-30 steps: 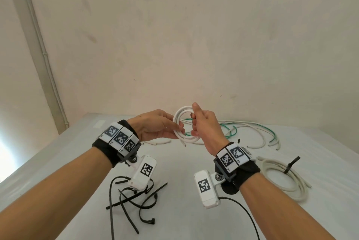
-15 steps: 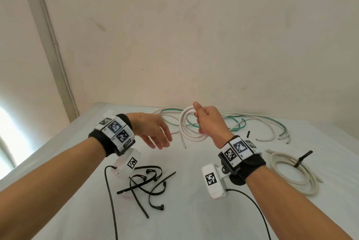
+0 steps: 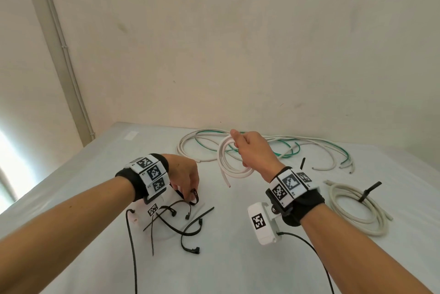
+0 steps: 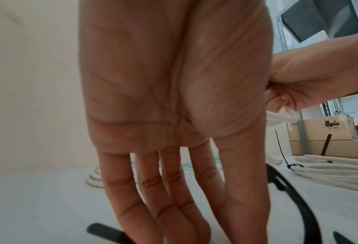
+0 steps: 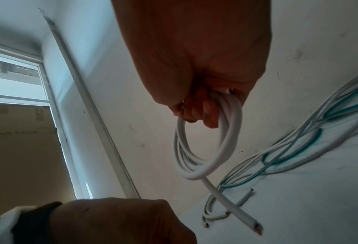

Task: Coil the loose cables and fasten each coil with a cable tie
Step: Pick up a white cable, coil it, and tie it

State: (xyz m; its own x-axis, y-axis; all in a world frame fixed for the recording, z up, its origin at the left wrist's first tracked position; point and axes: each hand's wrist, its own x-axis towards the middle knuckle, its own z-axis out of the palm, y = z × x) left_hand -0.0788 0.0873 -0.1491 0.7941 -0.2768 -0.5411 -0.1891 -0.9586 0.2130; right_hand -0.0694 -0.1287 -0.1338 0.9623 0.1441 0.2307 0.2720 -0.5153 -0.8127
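My right hand (image 3: 252, 150) grips a small white cable coil (image 3: 238, 171) above the table, and one loose end hangs down to the left. In the right wrist view the fingers (image 5: 196, 113) curl round the coil's strands (image 5: 230, 132). My left hand (image 3: 187, 186) is down at the pile of black cable ties (image 3: 181, 220), fingertips at one curled tie (image 3: 195, 197). In the left wrist view the left hand's fingers (image 4: 173, 198) point straight down at the table, with a black tie (image 4: 104, 231) at their tips; no grip on it shows.
Loose white and green cables (image 3: 309, 148) lie along the back of the white table (image 3: 238, 258). A cream coil (image 3: 354, 205) fastened with a black tie lies at the right. A wall stands close behind. Thin black camera leads (image 3: 132, 246) trail off both wrists.
My left hand has let go of the white coil and dropped down and left to the black ties. My right hand alone keeps the coil, held slightly higher and further back.
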